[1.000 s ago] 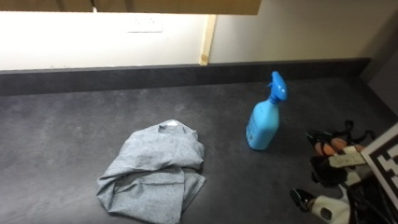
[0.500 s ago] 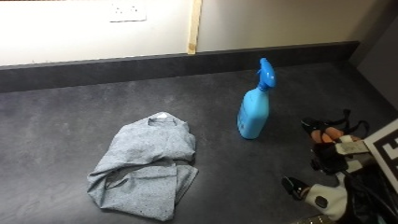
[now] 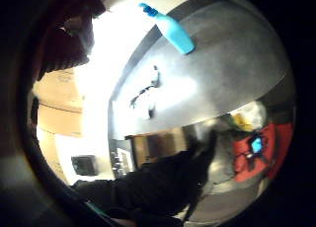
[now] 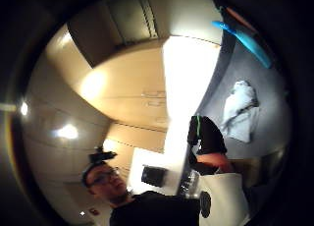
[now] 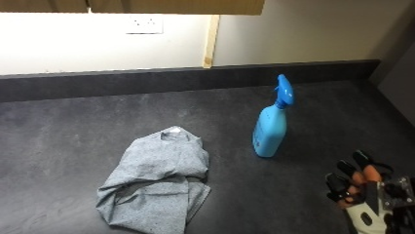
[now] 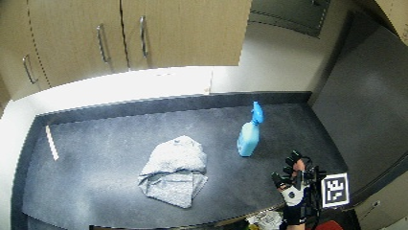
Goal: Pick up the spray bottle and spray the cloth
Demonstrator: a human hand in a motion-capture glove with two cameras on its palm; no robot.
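My gloved hand (image 5: 360, 187) is near the counter's (image 5: 78, 131) front edge, fingers spread, holding nothing. The spray bottle (image 5: 272, 122) stands upright, well apart from it; the cloth (image 5: 156, 183) lies crumpled beside the bottle. Plan: reach in, wrap the neck under the trigger, nozzle toward the cloth. No legible label or writing.

dark countertop (image 5: 78, 141), crumpled grey cloth (image 5: 158, 180), upright blue spray bottle (image 5: 271, 128)

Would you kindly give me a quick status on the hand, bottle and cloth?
Right hand open, holding nothing, short of the bottle. Bottle upright on the counter, untouched. Cloth crumpled beside it, apart. Nothing between hand and bottle.
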